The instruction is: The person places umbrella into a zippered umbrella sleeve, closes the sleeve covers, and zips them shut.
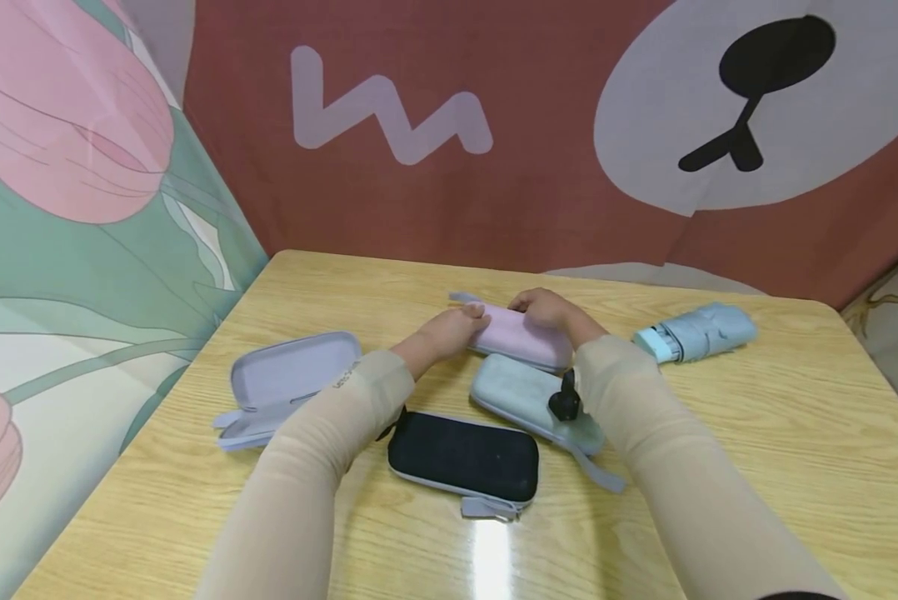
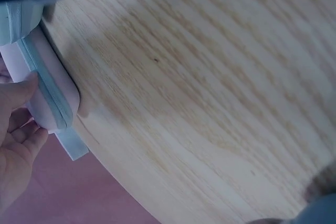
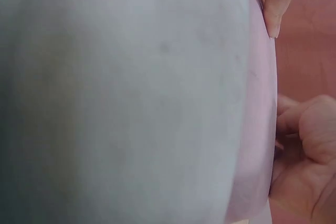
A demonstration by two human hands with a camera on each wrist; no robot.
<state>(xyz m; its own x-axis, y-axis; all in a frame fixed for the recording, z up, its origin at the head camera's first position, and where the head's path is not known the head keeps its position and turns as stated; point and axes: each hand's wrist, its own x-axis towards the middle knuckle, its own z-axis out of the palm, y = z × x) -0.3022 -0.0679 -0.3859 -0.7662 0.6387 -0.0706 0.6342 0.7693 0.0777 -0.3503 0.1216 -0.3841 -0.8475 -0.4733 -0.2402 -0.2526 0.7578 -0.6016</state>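
A pink pencil case (image 1: 524, 337) with a grey zip band lies towards the back of the table. My left hand (image 1: 452, 327) grips its left end; in the left wrist view the thumb (image 2: 26, 87) presses on the case's side and fingertips curl at its end, beside a grey strap (image 2: 72, 144). At the far long side, my right hand (image 1: 550, 310) has its fingers curled against the case; what they pinch there is hidden. Just in front lies a pale green pencil case (image 1: 520, 387), which fills much of the right wrist view.
A black zip case (image 1: 464, 457) lies nearest me. To the left, a lavender case (image 1: 295, 371) stands with its lid up. A folded light-blue umbrella (image 1: 696, 332) lies at the right. Behind the wooden table (image 1: 779, 467) hangs a printed red cloth (image 1: 449, 208).
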